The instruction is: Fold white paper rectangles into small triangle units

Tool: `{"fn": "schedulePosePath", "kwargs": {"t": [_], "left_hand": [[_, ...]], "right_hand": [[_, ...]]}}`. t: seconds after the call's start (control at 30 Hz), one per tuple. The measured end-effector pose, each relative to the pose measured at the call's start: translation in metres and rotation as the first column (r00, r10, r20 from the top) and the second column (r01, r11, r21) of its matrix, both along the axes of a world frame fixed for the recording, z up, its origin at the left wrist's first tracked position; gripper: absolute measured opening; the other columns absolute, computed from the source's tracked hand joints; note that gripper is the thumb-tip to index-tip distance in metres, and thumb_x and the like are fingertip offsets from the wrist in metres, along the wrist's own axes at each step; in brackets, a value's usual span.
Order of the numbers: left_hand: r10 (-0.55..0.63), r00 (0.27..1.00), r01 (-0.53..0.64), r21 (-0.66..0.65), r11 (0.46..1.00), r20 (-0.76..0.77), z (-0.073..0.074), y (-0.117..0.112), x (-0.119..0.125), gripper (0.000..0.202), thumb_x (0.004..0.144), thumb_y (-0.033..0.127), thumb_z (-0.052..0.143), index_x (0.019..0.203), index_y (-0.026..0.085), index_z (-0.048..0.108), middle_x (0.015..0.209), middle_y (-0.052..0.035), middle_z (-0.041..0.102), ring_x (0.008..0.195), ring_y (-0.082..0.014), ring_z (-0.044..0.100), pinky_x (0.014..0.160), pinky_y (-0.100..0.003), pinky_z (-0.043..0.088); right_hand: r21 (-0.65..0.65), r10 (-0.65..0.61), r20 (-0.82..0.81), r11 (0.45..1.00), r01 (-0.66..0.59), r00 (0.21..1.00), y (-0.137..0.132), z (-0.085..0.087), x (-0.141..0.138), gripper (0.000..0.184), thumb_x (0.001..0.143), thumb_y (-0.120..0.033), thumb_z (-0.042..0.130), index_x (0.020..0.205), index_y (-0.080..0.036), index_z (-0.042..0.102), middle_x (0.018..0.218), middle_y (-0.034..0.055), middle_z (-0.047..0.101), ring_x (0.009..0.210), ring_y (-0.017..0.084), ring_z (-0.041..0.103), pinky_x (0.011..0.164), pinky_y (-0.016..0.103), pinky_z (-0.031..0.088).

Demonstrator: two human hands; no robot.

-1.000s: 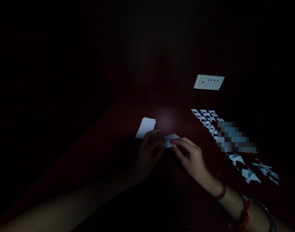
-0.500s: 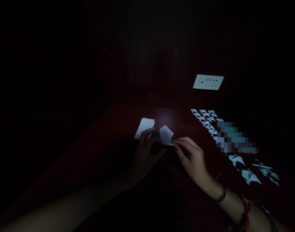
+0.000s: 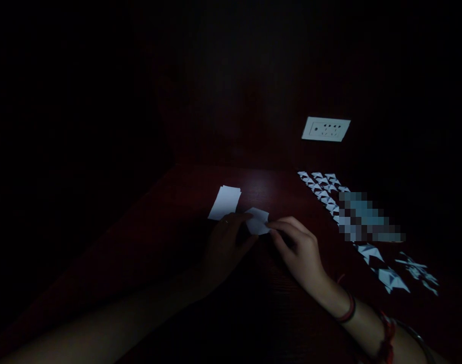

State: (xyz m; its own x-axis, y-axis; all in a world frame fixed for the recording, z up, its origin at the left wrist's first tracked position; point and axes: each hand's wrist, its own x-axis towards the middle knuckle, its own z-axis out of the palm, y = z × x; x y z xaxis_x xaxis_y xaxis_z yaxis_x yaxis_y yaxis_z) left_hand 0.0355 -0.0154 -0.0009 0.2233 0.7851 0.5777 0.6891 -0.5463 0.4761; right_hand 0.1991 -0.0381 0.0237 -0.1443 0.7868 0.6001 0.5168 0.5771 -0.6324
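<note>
A small folded piece of white paper (image 3: 258,217) is held between my two hands, just above or on the dark red table (image 3: 193,192); I cannot tell which. My left hand (image 3: 227,242) has its fingers and thumb closed on the paper's left side and lower edge. On the right, my right hand (image 3: 297,247) pinches the paper's edge between thumb and fingertips. Just beyond my left hand lies a stack of white paper sheets (image 3: 225,202). My fingers cover parts of the held paper.
Several folded paper pieces (image 3: 390,279) run in rows along the table's right side. Near them are a blurred bluish patch (image 3: 365,215) and a heap of thin white strips (image 3: 416,268). A white socket plate (image 3: 325,129) is on the wall behind. Surroundings are very dark.
The paper has turned and tilted lower between my hands. My left fingers, raised before, have come down and closed onto it. My right hand has barely moved.
</note>
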Motion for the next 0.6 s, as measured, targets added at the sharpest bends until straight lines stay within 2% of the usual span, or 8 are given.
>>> {"fn": "schedulePosePath", "kwargs": {"t": [0.23,0.43,0.6], "left_hand": [[-0.05,0.998,0.055,-0.17,0.984,0.034,0.005,0.0,0.004,0.031,0.077,0.024,0.053,0.107,0.025,0.045,0.102,0.0007,0.052,0.094,-0.0162,0.05,0.082,-0.032,0.041],[-0.133,0.991,0.13,-0.2,0.971,-0.001,0.006,0.0,0.002,0.026,0.084,0.025,0.044,0.109,0.027,0.047,0.101,0.0009,0.052,0.091,-0.0144,0.05,0.081,-0.03,0.041],[-0.117,0.993,0.115,-0.155,0.981,-0.002,0.004,0.002,0.002,0.029,0.084,0.022,0.041,0.113,0.028,0.044,0.105,-0.0002,0.049,0.095,-0.0153,0.048,0.083,-0.031,0.04]], "right_hand": [[-0.002,0.042,0.001,0.999,-0.042,0.999,0.004,-0.004,0.002,0.026,0.076,-0.006,0.044,0.091,-0.019,0.061,0.086,0.0043,0.059,0.08,0.014,0.055,0.07,0.025,0.045],[-0.013,0.067,-0.008,0.998,-0.067,0.998,0.01,-0.007,0.005,0.031,0.075,-0.005,0.042,0.095,-0.021,0.059,0.088,0.0039,0.059,0.082,0.014,0.054,0.071,0.026,0.045],[-0.056,0.086,-0.004,0.995,-0.086,0.996,0.012,-0.008,0.005,0.032,0.076,-0.005,0.043,0.099,-0.021,0.058,0.088,0.0039,0.058,0.082,0.013,0.053,0.071,0.024,0.044]]}}
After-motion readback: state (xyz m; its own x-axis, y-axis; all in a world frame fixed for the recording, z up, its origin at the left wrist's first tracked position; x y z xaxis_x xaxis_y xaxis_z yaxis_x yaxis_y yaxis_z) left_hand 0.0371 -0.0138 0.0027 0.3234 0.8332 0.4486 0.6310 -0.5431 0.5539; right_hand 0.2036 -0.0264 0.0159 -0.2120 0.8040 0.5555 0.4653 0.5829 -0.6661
